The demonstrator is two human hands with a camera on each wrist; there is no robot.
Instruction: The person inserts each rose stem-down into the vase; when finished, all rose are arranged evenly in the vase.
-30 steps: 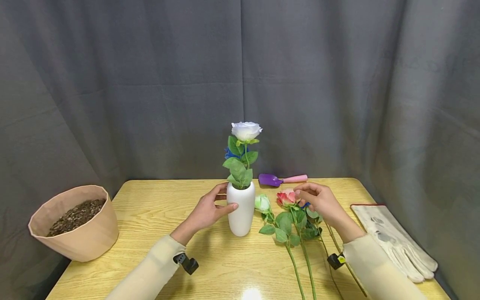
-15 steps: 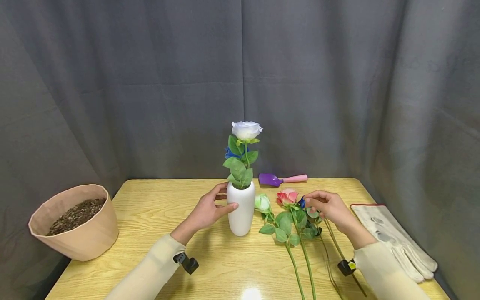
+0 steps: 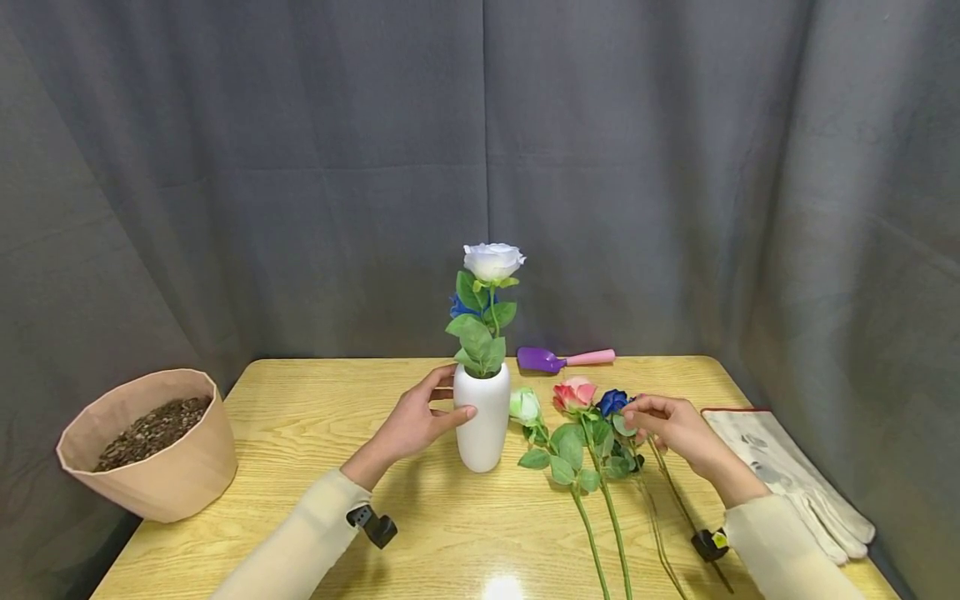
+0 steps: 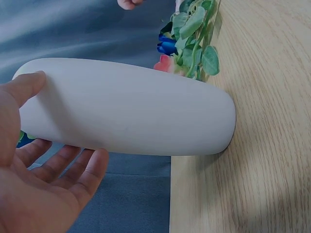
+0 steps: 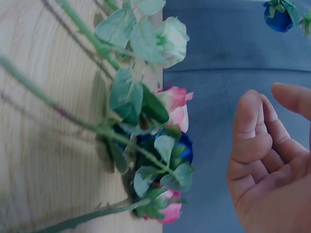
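Observation:
A white vase (image 3: pixel 482 425) stands mid-table with a white rose (image 3: pixel 492 261) and a blue flower (image 3: pixel 457 307) in it. My left hand (image 3: pixel 427 412) cups the vase (image 4: pixel 126 111), thumb on its front and fingers round its back. To its right, a pale green rose (image 3: pixel 525 406), a pink rose (image 3: pixel 574 394) and a blue rose (image 3: pixel 612 402) lie on the table, stems toward me. My right hand (image 3: pixel 652 417) hovers just right of the blue rose, fingertips near its leaves. In the right wrist view that hand (image 5: pixel 267 165) is loosely curved and holds nothing beside the blue rose (image 5: pixel 182 148).
A purple trowel with a pink handle (image 3: pixel 564 359) lies behind the roses. A tan pot of soil (image 3: pixel 150 450) stands at the table's left edge. White work gloves (image 3: pixel 787 479) lie at the right edge. Grey curtains close in the wooden table (image 3: pixel 315 417).
My right hand has drawn back to the right, off the pink rose, uncovering the blue rose. The left hand and vase have stayed put.

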